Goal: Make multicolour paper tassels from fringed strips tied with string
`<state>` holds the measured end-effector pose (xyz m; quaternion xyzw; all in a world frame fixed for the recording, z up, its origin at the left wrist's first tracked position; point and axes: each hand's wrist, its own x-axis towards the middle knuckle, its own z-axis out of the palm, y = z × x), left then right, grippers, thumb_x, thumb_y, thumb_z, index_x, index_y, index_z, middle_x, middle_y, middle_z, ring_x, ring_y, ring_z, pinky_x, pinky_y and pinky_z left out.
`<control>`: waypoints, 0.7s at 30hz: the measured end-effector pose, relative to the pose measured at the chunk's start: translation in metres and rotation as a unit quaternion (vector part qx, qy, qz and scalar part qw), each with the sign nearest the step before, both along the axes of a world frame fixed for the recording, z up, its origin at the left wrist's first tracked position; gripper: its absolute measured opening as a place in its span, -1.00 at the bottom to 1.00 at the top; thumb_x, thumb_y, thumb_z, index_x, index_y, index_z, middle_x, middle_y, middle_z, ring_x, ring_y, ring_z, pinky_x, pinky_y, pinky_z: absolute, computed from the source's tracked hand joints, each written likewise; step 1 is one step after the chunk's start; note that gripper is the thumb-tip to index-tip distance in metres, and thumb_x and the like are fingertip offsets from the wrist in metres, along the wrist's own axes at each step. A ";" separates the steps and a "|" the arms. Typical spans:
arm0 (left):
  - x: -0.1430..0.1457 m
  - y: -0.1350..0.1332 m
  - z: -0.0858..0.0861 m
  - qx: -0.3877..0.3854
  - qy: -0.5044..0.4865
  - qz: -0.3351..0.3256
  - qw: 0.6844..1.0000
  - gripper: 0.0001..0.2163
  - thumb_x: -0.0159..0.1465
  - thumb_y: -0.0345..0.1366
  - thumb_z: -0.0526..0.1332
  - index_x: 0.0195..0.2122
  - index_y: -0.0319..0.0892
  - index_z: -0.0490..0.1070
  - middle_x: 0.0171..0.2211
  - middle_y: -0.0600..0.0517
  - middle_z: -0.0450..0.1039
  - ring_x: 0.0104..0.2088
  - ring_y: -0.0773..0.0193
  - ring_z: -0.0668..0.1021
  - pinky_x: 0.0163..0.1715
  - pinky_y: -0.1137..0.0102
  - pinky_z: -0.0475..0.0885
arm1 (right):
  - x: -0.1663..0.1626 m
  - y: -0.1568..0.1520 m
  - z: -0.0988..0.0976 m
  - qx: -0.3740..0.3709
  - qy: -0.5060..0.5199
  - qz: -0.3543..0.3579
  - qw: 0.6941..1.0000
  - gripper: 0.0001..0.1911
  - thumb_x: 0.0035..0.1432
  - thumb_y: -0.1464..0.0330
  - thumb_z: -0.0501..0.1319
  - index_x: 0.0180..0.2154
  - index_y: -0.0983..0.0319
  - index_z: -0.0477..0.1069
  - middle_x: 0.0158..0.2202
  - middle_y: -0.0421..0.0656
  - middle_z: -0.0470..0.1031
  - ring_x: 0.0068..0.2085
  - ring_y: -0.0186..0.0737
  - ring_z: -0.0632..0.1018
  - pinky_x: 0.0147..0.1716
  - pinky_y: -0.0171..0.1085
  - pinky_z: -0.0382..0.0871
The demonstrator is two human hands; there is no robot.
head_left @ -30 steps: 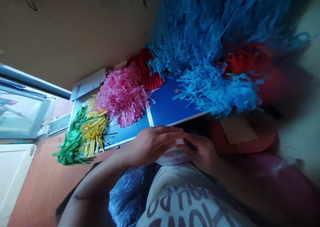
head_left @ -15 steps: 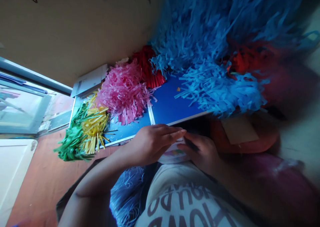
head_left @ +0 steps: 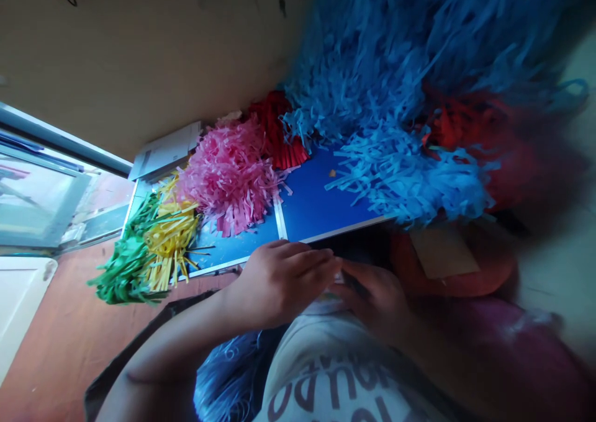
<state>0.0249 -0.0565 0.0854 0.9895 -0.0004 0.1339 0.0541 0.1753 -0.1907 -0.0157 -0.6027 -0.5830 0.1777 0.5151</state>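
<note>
My left hand (head_left: 286,282) and my right hand (head_left: 379,295) meet in front of my shirt, just short of the blue table's near edge. The left fingers are bent and pressed together, their tips touching or nearly touching the right fingertips. My right thumb and fingers come together in a pinch. What they hold, if anything, is too small and dim to name. Below the left forearm hangs a bundle of blue-grey string (head_left: 228,378). Part of a pale printed surface shows between the hands, mostly covered by them.
On the blue table (head_left: 321,189) lie heaps of pink fringed paper (head_left: 233,167), yellow strips (head_left: 172,242), green strips (head_left: 123,264), red fringe (head_left: 282,136) and light blue fringe (head_left: 414,174). More blue fringe hangs above. A brown card (head_left: 444,251) rests on a reddish seat at right.
My left fingers have curled more and both hands sit slightly lower, covering more of the pale printed surface. The view has shifted a little.
</note>
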 end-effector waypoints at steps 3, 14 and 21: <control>0.001 0.001 0.000 -0.005 -0.012 -0.009 1.000 -0.80 0.43 -0.32 0.13 -0.03 -0.26 0.48 -0.11 -0.08 0.65 -0.27 0.27 0.66 -0.36 0.37 0.57 | 0.000 0.001 0.005 0.016 -0.008 0.007 1.000 -0.70 0.35 0.22 0.16 0.02 0.18 0.50 -0.23 -0.11 0.68 -0.30 -0.20 0.68 -0.30 -0.31 0.58; -0.004 -0.003 -0.003 0.012 -0.038 -0.003 0.999 -0.76 0.35 -0.37 0.21 0.03 -0.29 0.45 -0.13 -0.10 0.65 -0.34 0.30 0.64 -0.43 0.41 0.55 | 0.000 0.001 0.005 0.038 -0.017 0.009 0.999 -0.72 0.35 0.25 0.17 0.02 0.18 0.49 -0.19 -0.10 0.68 -0.26 -0.20 0.69 -0.24 -0.31 0.59; -0.010 -0.007 0.000 0.012 -0.030 -0.007 0.999 -0.74 0.36 -0.39 0.20 0.04 -0.36 0.45 -0.08 -0.13 0.64 -0.31 0.28 0.66 -0.45 0.38 0.57 | -0.001 0.000 0.010 0.034 -0.030 0.014 0.999 -0.71 0.36 0.24 0.16 0.02 0.20 0.48 -0.14 -0.07 0.67 -0.23 -0.19 0.69 -0.22 -0.31 0.60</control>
